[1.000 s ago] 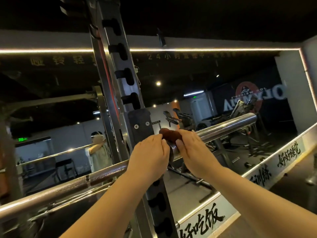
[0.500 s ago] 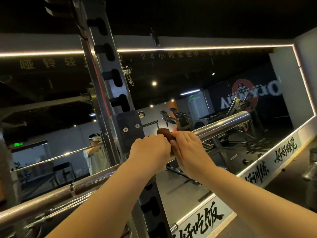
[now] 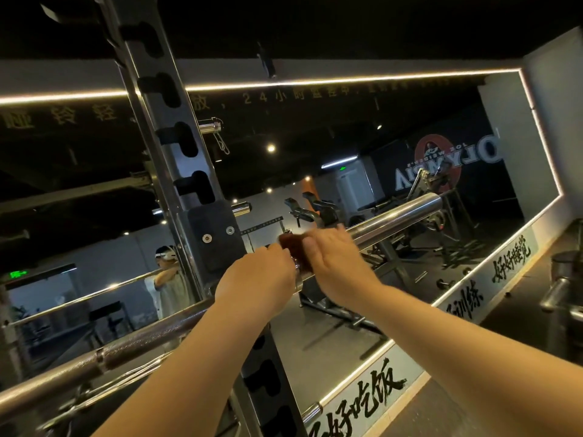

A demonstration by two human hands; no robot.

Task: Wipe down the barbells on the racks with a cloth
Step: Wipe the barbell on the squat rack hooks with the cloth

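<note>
A steel barbell (image 3: 400, 214) lies across the rack upright (image 3: 176, 171), running from lower left to upper right. A small dark reddish-brown cloth (image 3: 291, 246) is wrapped over the bar at the inner end of its sleeve. My right hand (image 3: 334, 263) grips the cloth around the bar and is motion-blurred. My left hand (image 3: 260, 275) curls round the bar just left of the cloth, beside the collar. The knurled shaft (image 3: 132, 348) runs down to the lower left.
A wall mirror (image 3: 410, 152) with a lit frame stands right behind the rack and reflects gym machines and a person. A black J-hook bracket (image 3: 214, 238) sits on the upright beside my left hand. Round metal equipment (image 3: 564, 279) stands at the right edge.
Both hands stay at the collar. My right hand with the cloth has shifted slightly along the sleeve and is blurred. The view has swung a little.
</note>
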